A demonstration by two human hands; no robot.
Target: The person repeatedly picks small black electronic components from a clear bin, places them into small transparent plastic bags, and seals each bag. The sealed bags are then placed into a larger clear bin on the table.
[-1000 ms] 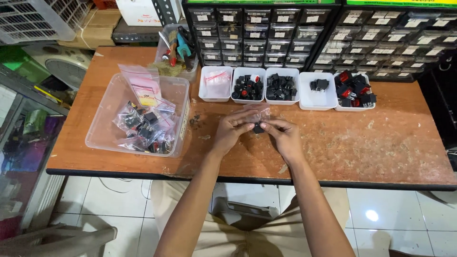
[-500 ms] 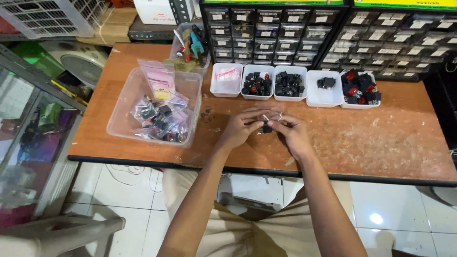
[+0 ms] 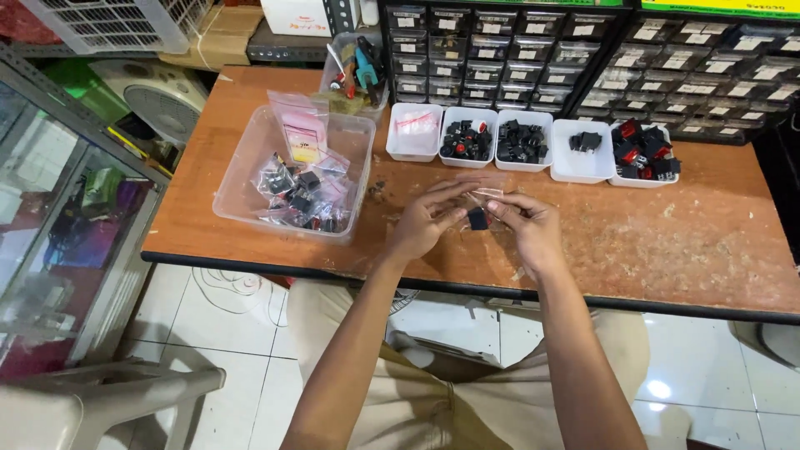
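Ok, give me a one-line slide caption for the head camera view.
Both hands, left hand and right hand, hold a small black part in a clear bag above a wooden table lined with white sorting trays.

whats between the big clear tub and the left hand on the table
Mostly bare brown table. Between the clear tub and the left hand lies only a small dark bit of clutter, too small to identify in the head view.

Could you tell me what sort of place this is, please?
Probably an electronics parts shop or repair bench: racks of small drawers line the wooden table, white trays hold black and red switches, and both hands handle one.
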